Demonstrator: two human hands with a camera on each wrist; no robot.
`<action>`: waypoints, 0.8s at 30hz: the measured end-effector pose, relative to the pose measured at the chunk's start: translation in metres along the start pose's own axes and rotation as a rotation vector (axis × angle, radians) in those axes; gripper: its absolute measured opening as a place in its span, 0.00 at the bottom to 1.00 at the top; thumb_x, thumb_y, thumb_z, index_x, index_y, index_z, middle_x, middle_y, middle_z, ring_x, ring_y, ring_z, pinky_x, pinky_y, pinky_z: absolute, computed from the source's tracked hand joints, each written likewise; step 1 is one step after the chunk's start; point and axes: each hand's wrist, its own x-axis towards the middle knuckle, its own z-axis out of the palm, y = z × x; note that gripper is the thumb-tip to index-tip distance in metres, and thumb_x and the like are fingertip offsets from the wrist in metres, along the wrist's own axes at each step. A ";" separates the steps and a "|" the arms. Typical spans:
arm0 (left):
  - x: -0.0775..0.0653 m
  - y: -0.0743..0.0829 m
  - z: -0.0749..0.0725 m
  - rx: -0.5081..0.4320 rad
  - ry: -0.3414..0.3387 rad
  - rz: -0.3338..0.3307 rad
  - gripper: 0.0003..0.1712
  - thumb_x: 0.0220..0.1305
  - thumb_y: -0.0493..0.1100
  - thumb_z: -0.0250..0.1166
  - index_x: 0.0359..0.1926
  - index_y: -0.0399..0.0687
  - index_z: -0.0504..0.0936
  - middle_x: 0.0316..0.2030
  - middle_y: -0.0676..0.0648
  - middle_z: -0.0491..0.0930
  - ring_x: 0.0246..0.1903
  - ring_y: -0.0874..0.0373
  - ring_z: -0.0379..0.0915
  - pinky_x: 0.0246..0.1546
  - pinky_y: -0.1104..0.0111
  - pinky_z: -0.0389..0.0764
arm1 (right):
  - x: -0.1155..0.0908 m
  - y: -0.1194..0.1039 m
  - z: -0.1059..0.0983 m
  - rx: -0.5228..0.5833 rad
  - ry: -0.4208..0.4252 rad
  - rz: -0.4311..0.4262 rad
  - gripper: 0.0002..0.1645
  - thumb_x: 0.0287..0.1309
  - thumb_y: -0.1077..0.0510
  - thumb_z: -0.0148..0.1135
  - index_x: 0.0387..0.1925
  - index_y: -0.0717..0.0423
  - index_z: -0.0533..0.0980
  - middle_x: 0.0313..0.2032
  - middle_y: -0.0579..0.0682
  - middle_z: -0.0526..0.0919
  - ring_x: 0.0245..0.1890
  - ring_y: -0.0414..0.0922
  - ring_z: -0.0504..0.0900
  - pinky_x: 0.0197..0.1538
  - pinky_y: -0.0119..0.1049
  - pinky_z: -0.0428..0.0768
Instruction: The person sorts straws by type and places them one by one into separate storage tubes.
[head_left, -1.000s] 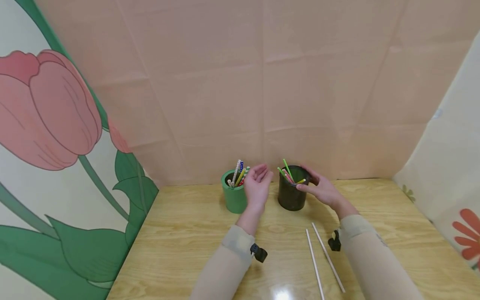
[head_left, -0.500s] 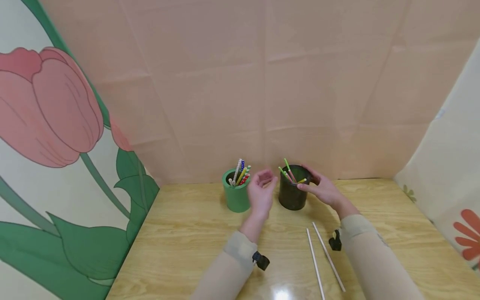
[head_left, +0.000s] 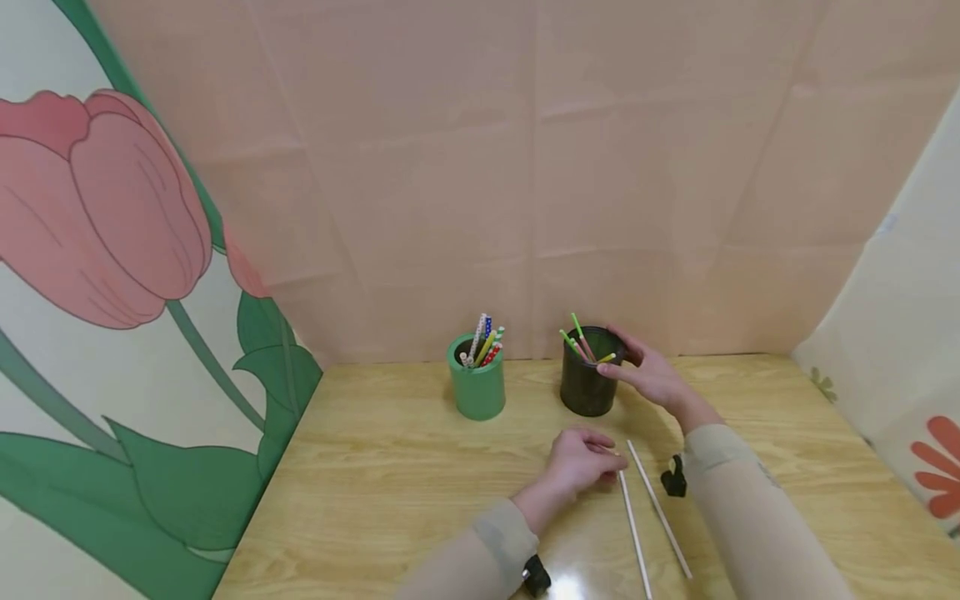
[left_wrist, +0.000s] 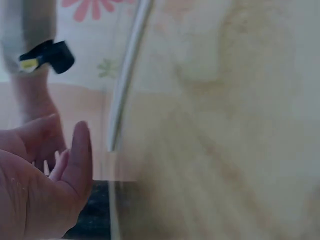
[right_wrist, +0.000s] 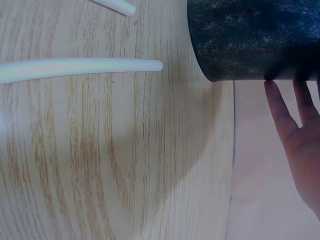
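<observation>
My left hand [head_left: 579, 463] is low over the table, its fingertips right at the far end of a thin white stick [head_left: 634, 533]. In the left wrist view its thumb and fingers stand apart beside the white stick [left_wrist: 127, 75], with nothing between them. My right hand [head_left: 649, 377] grips a black pen cup [head_left: 583, 390] at the rim, thumb at the front and fingers round the far side. Thin green, pink and yellow sticks lean inside that cup. A second white stick [head_left: 662, 512] lies just right of the first.
A green pen cup [head_left: 480, 393] with several patterned sticks [head_left: 486, 343] stands left of the black one. Behind both cups a pinkish cloth wall [head_left: 420, 208] rises from the back edge of the wooden table [head_left: 390, 467]. Flowered panels flank the table.
My left hand has come away from between the two cups, toward me and to the right, down to the white stick. The right hand keeps its grip on the black pen cup.
</observation>
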 end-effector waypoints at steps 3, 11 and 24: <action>-0.004 -0.008 0.006 0.079 -0.020 -0.039 0.14 0.52 0.26 0.81 0.38 0.34 0.87 0.23 0.48 0.86 0.24 0.49 0.87 0.29 0.60 0.92 | -0.001 0.001 -0.001 -0.010 -0.001 -0.004 0.54 0.71 0.43 0.71 0.86 0.45 0.53 0.77 0.67 0.66 0.76 0.66 0.64 0.69 0.68 0.72; 0.000 -0.015 0.013 0.263 0.057 -0.005 0.16 0.44 0.26 0.84 0.30 0.39 0.85 0.17 0.52 0.80 0.16 0.60 0.80 0.20 0.73 0.83 | 0.001 0.000 -0.002 -0.038 -0.001 -0.016 0.54 0.70 0.43 0.71 0.86 0.46 0.54 0.78 0.66 0.65 0.77 0.67 0.63 0.71 0.68 0.70; -0.001 -0.010 0.021 0.625 0.081 0.053 0.25 0.36 0.38 0.91 0.23 0.50 0.78 0.22 0.57 0.73 0.22 0.64 0.68 0.25 0.74 0.76 | 0.003 -0.002 -0.001 -0.030 0.000 -0.023 0.53 0.71 0.45 0.71 0.86 0.47 0.54 0.78 0.66 0.64 0.76 0.67 0.64 0.70 0.66 0.71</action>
